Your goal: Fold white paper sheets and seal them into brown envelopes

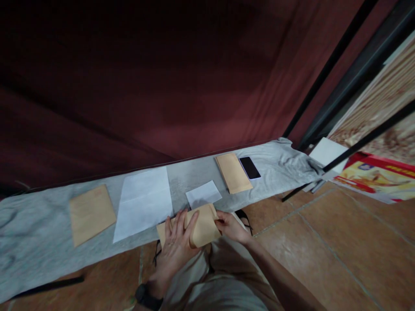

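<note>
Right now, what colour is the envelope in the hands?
The envelope is tan-brown; it shows best in the head view.

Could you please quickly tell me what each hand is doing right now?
Left hand: open, fingers spread, resting on the brown envelope.
Right hand: closed, holding the right edge of the same envelope.

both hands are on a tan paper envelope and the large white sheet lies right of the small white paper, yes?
Not quite: in the head view, the large white rectangular paper sheet lies left of the small white rectangular paper. The left hand and right hand are indeed on a tan paper envelope.
</note>
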A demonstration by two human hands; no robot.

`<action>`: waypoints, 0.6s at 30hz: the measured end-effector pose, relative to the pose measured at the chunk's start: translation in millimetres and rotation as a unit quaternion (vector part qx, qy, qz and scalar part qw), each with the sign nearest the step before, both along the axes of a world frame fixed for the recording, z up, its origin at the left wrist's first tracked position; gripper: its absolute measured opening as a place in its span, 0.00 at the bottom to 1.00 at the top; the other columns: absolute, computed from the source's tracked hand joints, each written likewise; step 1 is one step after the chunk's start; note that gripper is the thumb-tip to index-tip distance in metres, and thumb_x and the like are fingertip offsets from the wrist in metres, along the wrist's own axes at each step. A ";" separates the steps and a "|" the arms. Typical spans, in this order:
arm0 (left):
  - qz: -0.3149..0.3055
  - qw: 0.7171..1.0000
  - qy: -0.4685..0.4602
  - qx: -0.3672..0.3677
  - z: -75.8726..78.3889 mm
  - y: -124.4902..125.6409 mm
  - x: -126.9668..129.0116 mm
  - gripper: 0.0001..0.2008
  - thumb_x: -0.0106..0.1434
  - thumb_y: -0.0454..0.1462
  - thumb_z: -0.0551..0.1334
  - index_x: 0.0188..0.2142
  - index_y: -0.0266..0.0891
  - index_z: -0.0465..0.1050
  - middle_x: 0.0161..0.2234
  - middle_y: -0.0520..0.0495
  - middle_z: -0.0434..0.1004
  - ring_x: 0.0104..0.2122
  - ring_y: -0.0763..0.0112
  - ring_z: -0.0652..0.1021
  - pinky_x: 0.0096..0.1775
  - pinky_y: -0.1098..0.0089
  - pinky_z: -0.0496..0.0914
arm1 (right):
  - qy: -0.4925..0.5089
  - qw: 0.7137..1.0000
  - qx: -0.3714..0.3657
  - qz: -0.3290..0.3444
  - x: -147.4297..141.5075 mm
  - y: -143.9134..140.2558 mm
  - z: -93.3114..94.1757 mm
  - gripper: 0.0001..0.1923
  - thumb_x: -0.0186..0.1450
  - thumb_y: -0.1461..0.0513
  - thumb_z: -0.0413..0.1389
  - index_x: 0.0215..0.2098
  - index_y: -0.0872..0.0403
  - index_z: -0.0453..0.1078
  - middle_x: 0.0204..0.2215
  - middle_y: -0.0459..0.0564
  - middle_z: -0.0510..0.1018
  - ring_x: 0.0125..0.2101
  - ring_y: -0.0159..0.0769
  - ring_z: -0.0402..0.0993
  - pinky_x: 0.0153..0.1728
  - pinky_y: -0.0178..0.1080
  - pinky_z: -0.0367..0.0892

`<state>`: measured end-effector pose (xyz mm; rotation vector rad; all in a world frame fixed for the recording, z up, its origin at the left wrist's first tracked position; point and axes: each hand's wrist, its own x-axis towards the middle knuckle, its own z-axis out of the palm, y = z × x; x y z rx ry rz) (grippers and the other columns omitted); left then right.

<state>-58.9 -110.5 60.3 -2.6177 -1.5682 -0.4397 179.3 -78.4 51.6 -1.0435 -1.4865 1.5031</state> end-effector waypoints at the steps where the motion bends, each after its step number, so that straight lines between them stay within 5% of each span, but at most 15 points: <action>1: 0.001 1.000 0.001 -0.001 1.1 -2.3 2.7 0.49 0.57 0.46 0.69 0.73 0.41 0.50 0.66 0.29 0.61 0.67 0.39 0.62 0.66 0.37 0.48 | -0.004 1.000 -0.003 0.001 2.3 -0.1 -1.8 0.12 0.63 0.61 0.54 0.41 0.52 0.78 0.34 0.44 0.82 0.37 0.39 0.77 0.41 0.38 0.71; 6: 0.008 1.000 -0.008 0.000 -2.9 -16.0 12.2 0.45 0.57 0.43 0.67 0.72 0.41 0.53 0.62 0.31 0.67 0.63 0.42 0.67 0.67 0.40 0.49 | -0.022 0.999 -0.039 0.000 13.8 -2.5 -10.6 0.08 0.60 0.61 0.56 0.34 0.53 0.77 0.29 0.44 0.80 0.33 0.38 0.76 0.35 0.35 0.70; 11: 0.018 1.000 -0.013 -0.007 -14.8 -24.3 12.4 0.44 0.56 0.38 0.65 0.71 0.39 0.55 0.62 0.32 0.68 0.60 0.43 0.70 0.65 0.42 0.52 | -0.063 0.994 -0.054 -0.076 26.3 -8.1 -16.5 0.06 0.55 0.62 0.58 0.31 0.51 0.76 0.27 0.45 0.79 0.28 0.38 0.74 0.30 0.36 0.69; 18: 0.038 0.999 -0.029 -0.022 -18.4 -24.8 10.2 0.47 0.55 0.40 0.66 0.72 0.38 0.51 0.59 0.33 0.71 0.54 0.43 0.73 0.57 0.48 0.62 | -0.166 0.960 0.073 -0.214 43.5 -10.3 1.9 0.12 0.60 0.63 0.56 0.40 0.49 0.77 0.39 0.50 0.81 0.39 0.43 0.77 0.44 0.42 0.71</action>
